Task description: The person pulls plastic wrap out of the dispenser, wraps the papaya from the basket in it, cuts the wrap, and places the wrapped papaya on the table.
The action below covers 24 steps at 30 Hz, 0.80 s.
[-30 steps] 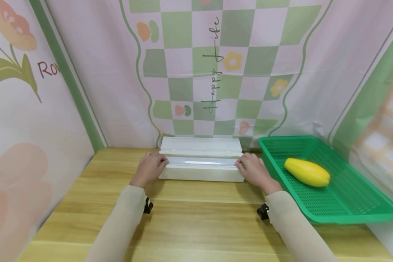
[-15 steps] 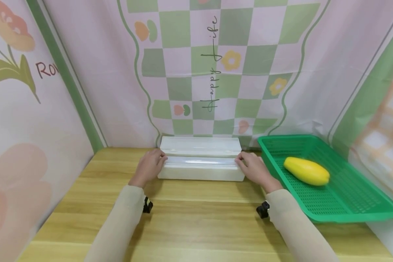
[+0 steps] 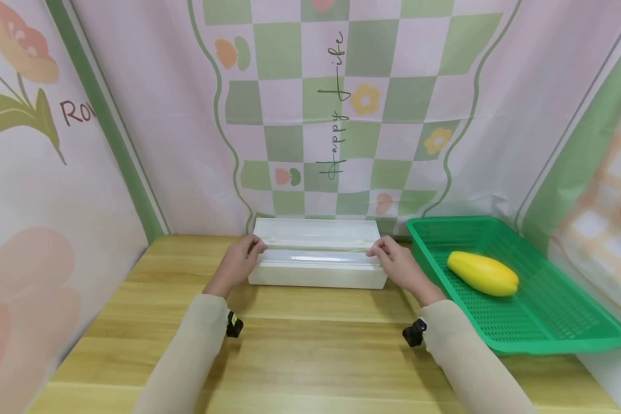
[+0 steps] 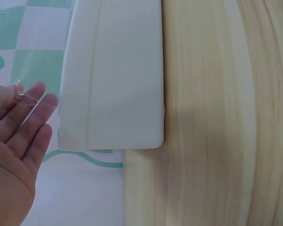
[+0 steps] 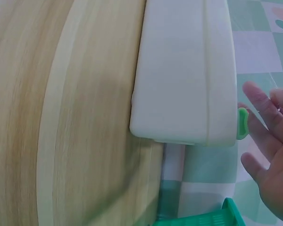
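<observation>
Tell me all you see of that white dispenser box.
The white dispenser box is long, seemingly plastic, its lid open at the back. Clear film spans its top; a green tab shows near its right end. It lies crosswise on the wooden table. The left grip and right grip pinch film near its ends; whether they touch it is unclear.
</observation>
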### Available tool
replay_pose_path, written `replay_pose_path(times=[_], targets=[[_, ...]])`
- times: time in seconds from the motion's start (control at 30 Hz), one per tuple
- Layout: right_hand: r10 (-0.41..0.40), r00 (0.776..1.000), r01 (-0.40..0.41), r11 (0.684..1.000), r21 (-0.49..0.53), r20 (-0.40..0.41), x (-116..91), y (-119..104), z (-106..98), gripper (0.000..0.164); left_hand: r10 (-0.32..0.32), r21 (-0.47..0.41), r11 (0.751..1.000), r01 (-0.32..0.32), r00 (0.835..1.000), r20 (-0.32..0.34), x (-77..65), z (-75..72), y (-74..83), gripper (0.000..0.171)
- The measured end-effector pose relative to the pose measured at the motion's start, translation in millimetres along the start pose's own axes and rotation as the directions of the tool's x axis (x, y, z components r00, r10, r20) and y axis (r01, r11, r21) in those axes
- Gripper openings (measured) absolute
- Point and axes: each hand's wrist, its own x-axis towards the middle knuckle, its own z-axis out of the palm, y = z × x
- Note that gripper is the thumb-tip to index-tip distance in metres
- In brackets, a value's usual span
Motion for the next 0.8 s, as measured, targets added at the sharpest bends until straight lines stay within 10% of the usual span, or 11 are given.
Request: replay_pose_path(times=[0.8], targets=[[0.008,0.977,0.040,0.974,0.223,-0.214,8.8,-16.3,-5.2,0.032,-0.029,-0.263,0.965,-0.009,0.990,-0.141,5.4,-11.5,20.1,0.025]])
